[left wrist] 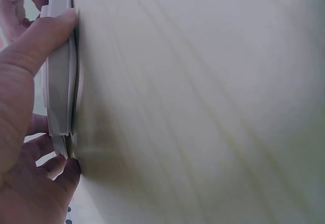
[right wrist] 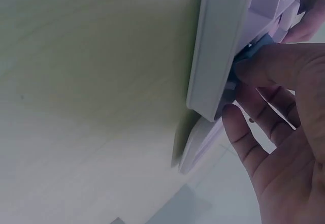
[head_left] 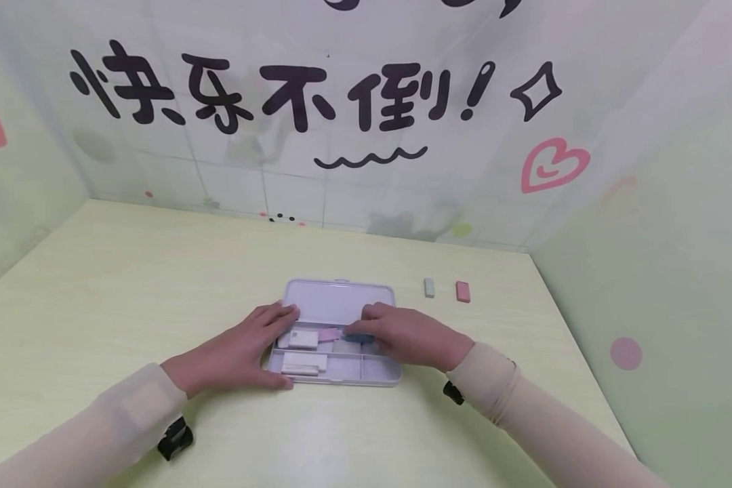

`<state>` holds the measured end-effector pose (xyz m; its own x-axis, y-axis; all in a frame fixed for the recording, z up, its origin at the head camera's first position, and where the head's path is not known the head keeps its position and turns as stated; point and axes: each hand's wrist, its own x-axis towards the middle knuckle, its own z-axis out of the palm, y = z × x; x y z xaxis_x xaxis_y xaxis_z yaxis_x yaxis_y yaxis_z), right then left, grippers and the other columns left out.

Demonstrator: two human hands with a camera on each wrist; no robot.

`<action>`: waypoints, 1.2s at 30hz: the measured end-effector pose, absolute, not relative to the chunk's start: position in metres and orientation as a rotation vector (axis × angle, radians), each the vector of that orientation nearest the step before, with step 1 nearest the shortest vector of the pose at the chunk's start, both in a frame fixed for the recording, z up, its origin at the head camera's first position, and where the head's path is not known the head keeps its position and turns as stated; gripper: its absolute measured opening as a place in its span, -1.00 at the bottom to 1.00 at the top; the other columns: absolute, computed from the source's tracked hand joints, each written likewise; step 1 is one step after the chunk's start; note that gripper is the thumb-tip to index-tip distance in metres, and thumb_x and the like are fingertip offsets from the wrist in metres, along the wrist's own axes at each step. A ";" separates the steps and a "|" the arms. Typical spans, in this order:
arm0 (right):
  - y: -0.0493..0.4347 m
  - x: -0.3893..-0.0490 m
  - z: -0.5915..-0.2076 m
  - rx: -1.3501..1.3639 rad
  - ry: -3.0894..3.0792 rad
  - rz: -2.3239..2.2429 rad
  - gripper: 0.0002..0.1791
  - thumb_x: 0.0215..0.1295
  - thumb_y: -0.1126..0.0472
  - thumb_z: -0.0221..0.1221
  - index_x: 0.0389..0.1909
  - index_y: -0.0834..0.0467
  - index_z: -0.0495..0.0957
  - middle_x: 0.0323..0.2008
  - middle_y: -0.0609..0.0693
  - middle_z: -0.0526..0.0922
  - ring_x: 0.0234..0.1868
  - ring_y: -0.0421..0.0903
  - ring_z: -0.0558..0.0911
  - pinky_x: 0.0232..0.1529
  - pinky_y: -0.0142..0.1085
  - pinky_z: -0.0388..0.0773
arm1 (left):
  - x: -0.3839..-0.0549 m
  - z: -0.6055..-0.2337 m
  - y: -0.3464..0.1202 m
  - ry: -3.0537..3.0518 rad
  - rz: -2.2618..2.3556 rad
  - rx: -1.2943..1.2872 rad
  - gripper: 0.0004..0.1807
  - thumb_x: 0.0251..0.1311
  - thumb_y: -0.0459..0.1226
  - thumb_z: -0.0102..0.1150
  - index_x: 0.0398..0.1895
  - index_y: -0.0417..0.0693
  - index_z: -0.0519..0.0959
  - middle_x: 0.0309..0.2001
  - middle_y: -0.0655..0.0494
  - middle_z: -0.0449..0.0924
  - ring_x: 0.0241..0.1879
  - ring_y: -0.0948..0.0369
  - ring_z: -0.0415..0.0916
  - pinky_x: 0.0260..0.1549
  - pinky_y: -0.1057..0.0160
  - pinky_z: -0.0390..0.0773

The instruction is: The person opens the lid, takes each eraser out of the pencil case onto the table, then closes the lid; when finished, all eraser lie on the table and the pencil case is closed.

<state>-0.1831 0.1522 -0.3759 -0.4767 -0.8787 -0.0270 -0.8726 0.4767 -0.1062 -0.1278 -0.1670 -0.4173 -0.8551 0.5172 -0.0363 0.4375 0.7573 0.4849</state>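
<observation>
Fingers (right wrist: 238, 127) and thumb of the right hand (head_left: 410, 333) were nearly closed together, pinching a blue piece (head_left: 358, 338) over the right part of the far compartments in the pale case (head_left: 372, 382) — whether it touched the floor there was hidden. The left hand (head_left: 240, 349) was spread wide, its thumb against the near side and its fingertips by the lid (head_left: 341, 300), beyond the compartments. To its right lay a white block (head_left: 303, 340) and a pink strip (head_left: 329, 335).

Good handling seemed to call for a light pinch, the piece level and clear of the low dividers — and gentle steadying from the left, without tipping the case.
</observation>
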 end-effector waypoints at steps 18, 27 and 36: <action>0.149 -0.187 -0.372 -1.361 2.525 -0.263 -0.54 0.39 0.32 0.30 0.27 -0.04 0.61 -0.13 -0.06 0.58 -0.20 -0.22 0.51 -0.10 -0.44 0.58 | -0.127 -0.412 -0.163 2.736 0.710 0.725 0.25 0.04 0.20 0.51 0.67 -0.17 0.10 0.67 -0.16 0.05 0.64 -0.22 0.01 0.44 -0.25 0.40; 0.143 -0.190 -0.367 -1.300 2.433 -0.297 -0.54 0.34 0.37 0.31 0.24 0.06 0.60 -0.09 -0.06 0.59 -0.15 -0.21 0.52 -0.02 -0.41 0.58 | -0.127 -0.410 -0.164 2.740 0.710 0.735 0.24 0.03 0.18 0.53 0.66 -0.19 0.11 0.66 -0.18 0.07 0.63 -0.23 0.03 0.44 -0.25 0.40; 0.140 -0.189 -0.368 -1.199 2.400 -0.347 -0.52 0.37 0.42 0.26 0.30 0.14 0.59 -0.11 -0.04 0.57 -0.13 -0.19 0.50 -0.02 -0.42 0.55 | -0.127 -0.411 -0.164 2.731 0.734 0.726 0.24 0.04 0.16 0.53 0.66 -0.19 0.10 0.66 -0.18 0.05 0.63 -0.22 0.02 0.44 -0.25 0.40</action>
